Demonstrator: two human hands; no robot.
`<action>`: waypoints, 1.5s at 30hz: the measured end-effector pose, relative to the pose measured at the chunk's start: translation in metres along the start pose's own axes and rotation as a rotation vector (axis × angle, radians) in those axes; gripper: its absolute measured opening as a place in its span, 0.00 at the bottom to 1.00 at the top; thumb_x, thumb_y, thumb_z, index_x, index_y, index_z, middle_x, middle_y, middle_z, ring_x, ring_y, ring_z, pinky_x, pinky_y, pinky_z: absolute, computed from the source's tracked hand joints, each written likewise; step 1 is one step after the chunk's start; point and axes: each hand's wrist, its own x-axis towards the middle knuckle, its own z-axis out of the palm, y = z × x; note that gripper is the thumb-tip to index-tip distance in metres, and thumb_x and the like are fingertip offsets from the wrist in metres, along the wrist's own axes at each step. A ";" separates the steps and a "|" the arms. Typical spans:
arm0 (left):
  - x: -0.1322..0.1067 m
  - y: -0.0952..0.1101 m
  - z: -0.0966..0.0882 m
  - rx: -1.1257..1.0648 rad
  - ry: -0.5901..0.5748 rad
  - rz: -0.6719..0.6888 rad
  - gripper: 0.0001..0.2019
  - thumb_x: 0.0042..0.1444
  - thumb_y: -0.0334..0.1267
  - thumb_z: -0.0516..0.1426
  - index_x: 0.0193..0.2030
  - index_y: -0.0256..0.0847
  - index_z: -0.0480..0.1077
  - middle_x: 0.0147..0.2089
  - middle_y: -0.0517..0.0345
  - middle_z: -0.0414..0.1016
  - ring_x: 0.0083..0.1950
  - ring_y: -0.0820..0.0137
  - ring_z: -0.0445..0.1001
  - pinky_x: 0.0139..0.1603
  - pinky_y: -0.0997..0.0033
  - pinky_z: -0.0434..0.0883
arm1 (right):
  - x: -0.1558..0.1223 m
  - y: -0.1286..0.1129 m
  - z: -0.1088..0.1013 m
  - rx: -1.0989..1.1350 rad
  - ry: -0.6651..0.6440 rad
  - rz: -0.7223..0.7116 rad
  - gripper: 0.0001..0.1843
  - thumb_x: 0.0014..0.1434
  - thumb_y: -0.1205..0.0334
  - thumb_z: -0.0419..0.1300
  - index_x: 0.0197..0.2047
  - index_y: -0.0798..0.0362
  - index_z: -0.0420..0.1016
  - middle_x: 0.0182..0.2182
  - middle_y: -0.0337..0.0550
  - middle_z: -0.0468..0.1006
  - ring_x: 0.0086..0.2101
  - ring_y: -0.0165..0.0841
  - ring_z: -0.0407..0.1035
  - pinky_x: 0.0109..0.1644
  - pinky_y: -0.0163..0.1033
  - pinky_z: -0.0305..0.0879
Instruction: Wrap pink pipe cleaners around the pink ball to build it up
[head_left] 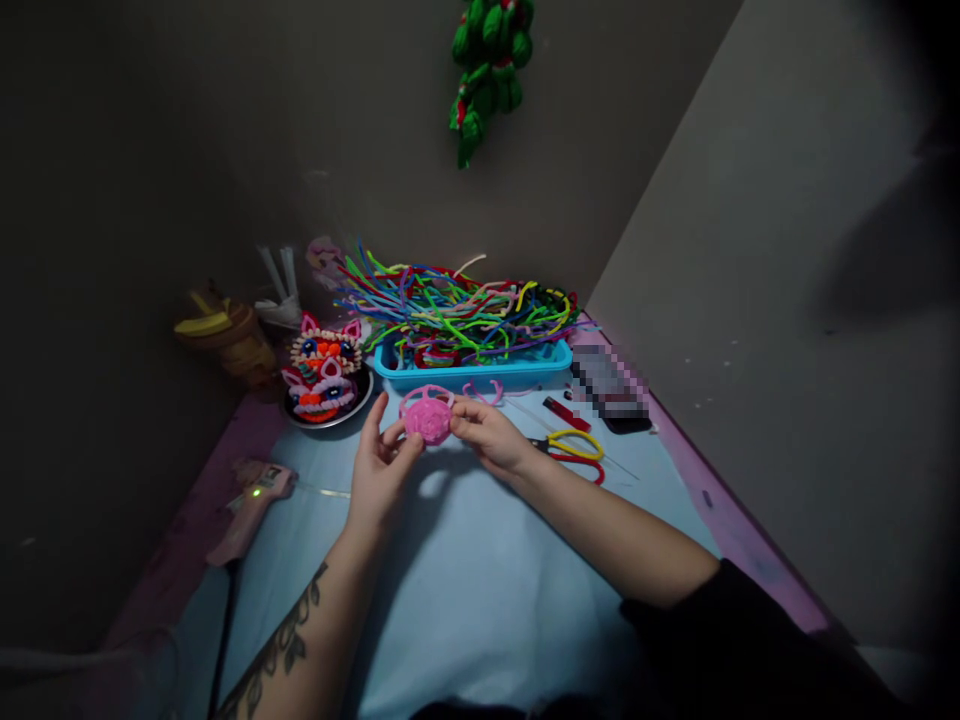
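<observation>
Between my two hands, above the blue-covered table, is a pink pipe-cleaner piece [428,421] with a dense round front and an open looped frame at its upper edge. My left hand [382,455] pinches its lower left side with thumb and fingers. On its right edge my right hand [486,432] closes thumb and fingertips. Loose pink pipe-cleaner bits [487,392] lie just behind the right hand. Scissors [576,446] with one yellow and one red handle rest by the right wrist, their blades partly hidden.
A blue tray [472,376] heaped with coloured pipe cleaners [457,300] stands at the back. Left of it, a bowl [330,423] holds fuzzy lion-like heads. A pink glue gun [251,510], its green light lit, lies at left. A red lighter [568,414] and a phone [626,423] lie right.
</observation>
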 end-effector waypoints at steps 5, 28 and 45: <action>0.004 -0.003 -0.003 -0.128 0.050 -0.061 0.41 0.39 0.35 0.69 0.61 0.43 0.58 0.31 0.63 0.75 0.30 0.75 0.74 0.38 0.73 0.70 | -0.002 0.000 0.001 -0.019 -0.015 0.023 0.15 0.46 0.49 0.68 0.28 0.52 0.77 0.40 0.42 0.72 0.48 0.39 0.64 0.59 0.44 0.52; 0.009 0.005 -0.003 -0.305 0.163 -0.171 0.30 0.40 0.30 0.68 0.51 0.40 0.65 0.35 0.59 0.76 0.32 0.75 0.75 0.37 0.74 0.72 | 0.001 0.003 -0.002 0.054 0.216 0.022 0.11 0.43 0.53 0.68 0.25 0.51 0.75 0.43 0.46 0.76 0.56 0.42 0.60 0.58 0.46 0.54; 0.009 0.003 -0.001 -0.310 0.047 -0.208 0.30 0.53 0.59 0.55 0.55 0.40 0.62 0.42 0.45 0.76 0.37 0.65 0.78 0.38 0.65 0.72 | 0.005 0.001 -0.015 -0.427 0.093 -0.106 0.14 0.55 0.49 0.60 0.38 0.48 0.79 0.47 0.46 0.70 0.55 0.39 0.60 0.62 0.48 0.49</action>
